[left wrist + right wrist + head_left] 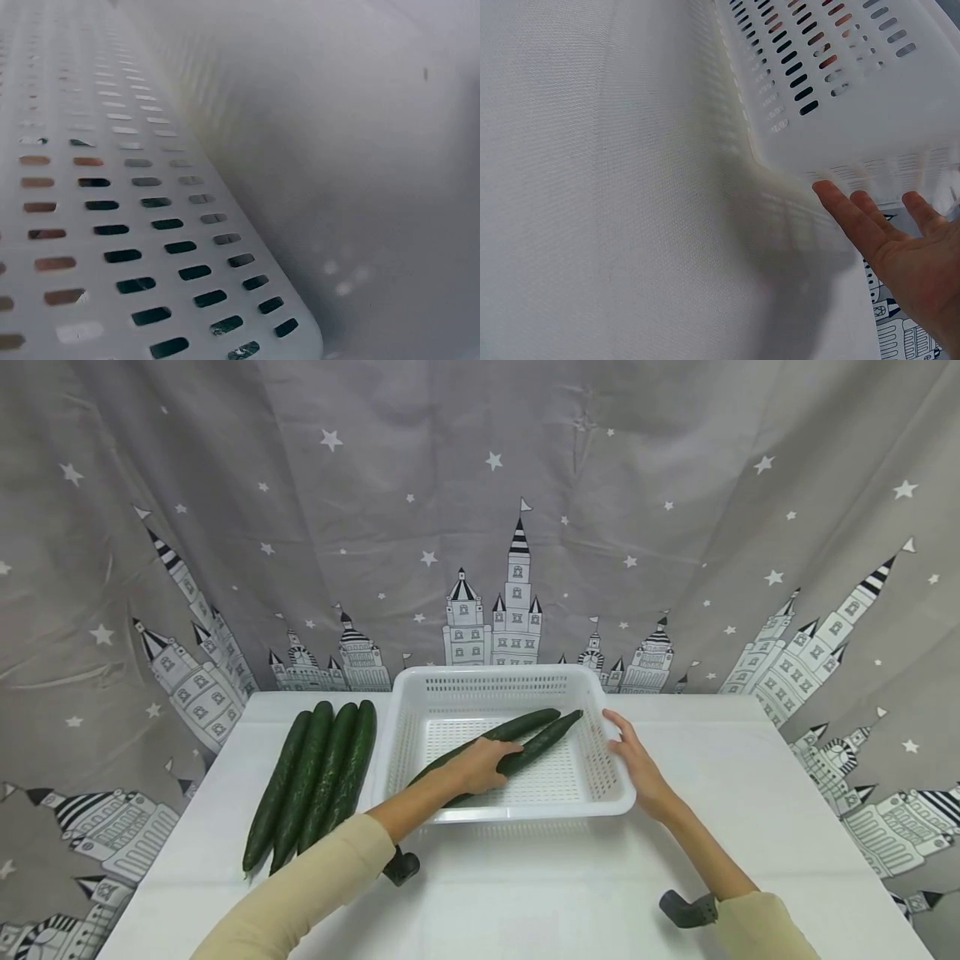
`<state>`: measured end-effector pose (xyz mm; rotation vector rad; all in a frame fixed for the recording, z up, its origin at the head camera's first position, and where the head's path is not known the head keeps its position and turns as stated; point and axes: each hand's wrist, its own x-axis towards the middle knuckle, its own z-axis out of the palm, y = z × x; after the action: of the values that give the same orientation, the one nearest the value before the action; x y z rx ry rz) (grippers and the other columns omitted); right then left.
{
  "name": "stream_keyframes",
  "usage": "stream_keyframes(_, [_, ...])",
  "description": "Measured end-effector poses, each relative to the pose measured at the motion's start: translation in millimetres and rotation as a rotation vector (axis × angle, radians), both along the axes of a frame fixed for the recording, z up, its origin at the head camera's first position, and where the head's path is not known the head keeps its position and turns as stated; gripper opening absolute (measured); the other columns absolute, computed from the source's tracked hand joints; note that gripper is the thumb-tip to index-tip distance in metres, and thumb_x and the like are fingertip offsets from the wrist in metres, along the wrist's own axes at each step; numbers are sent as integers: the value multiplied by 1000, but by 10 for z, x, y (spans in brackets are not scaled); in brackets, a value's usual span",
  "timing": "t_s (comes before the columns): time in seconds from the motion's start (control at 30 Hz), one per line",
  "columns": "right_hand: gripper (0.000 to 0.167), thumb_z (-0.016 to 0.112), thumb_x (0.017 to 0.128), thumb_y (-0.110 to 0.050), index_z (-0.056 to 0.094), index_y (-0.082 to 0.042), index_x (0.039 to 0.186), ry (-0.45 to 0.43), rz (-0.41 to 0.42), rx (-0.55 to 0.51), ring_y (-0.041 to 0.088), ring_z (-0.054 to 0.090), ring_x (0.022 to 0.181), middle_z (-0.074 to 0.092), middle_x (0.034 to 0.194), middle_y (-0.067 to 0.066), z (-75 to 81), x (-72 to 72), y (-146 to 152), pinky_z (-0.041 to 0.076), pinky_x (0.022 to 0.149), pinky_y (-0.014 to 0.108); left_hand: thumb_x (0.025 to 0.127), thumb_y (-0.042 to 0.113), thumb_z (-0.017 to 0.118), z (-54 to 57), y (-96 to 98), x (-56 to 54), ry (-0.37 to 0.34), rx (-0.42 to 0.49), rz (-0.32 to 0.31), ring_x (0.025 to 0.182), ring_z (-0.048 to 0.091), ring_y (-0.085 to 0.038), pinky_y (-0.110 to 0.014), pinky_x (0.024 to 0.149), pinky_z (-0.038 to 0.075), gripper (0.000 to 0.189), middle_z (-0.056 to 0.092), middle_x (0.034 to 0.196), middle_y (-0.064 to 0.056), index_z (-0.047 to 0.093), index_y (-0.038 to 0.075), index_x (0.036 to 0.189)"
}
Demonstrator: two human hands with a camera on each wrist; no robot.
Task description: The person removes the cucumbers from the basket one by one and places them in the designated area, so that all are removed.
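A white perforated plastic basket (510, 815) stands on the table with two long dark green cucumbers lying slantwise in it. My left hand (480, 766) reaches over the near rim and holds the nearer cucumber (551, 739) around its middle. The farther cucumber (525, 723) lies right alongside and is partly covered by that hand. At the basket's right side, my right hand (643, 774) touches the outer wall near the rim. Its fingers (853, 217) are extended and spread against the wall in the right wrist view. Only the basket's pierced wall (97, 247) shows clearly in the left wrist view.
Several more cucumbers (311, 777) lie side by side on the white table (540, 893), left of the basket. A grey curtain (637, 468) printed with castles and stars hangs behind the table. Black wrist devices (688, 910) sit below both forearms.
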<state>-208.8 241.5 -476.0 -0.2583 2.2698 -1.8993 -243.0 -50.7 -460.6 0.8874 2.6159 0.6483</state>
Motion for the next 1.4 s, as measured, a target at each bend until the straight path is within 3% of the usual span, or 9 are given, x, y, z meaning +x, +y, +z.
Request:
stream_keyframes(0.17, [57,27,106,-23,9,-15,160,4,-2,-6,54,27,139,6,162,23,-11,7,19,43,99,60,88,0,72,45,-57,-7,34,131,33,103,59,-26,-42,91,49,58,57,138,-17,54,4,142])
stream_keyframes(0.4, [57,28,107,-22,9,-15,160,0,11,-28,53,27,140,6,163,23,-27,11,9,43,99,59,87,4,71,161,-166,-7,46,293,59,107,62,-27,-37,82,51,57,62,133,-13,57,8,142])
stream_keyframes(0.6, [57,26,106,-22,8,-14,160,7,18,-36,54,28,139,7,162,24,9,16,3,44,99,58,85,1,71,426,-313,10,18,447,140,108,63,-33,-33,70,51,57,61,134,-14,60,11,140])
stream_keyframes(0.77, [56,25,107,-20,7,-14,160,7,34,-52,53,27,139,7,162,24,4,6,3,42,100,59,87,2,71,667,-474,46,5,517,235,97,62,-29,-33,66,48,57,63,129,-16,58,10,142])
stream_keyframes(0.87, [56,25,107,-19,8,-15,160,5,39,-65,53,29,139,9,162,24,1,3,-2,42,100,60,89,0,69,779,-572,78,-30,577,306,92,61,-26,-32,69,49,58,63,126,-18,55,10,144])
stream_keyframes(0.97, [56,25,107,-18,8,-15,160,-3,41,-67,53,29,138,10,162,24,1,2,-6,43,100,58,90,1,68,873,-658,104,-63,625,355,98,62,-25,-33,75,51,58,62,128,-18,54,11,145])
stream_keyframes(1.17, [56,25,106,-18,8,-15,160,-8,29,-62,53,29,139,9,162,24,11,5,-4,43,100,58,92,3,67,994,-882,157,-38,617,411,107,58,-32,-39,77,50,57,55,136,-21,53,13,146])
stream_keyframes(1.4, [58,26,106,-20,6,-14,160,-8,18,-38,53,29,138,7,162,24,21,3,1,43,100,58,94,9,65,949,-1331,279,-56,532,566,132,43,-43,-56,99,44,62,42,148,-26,45,15,152])
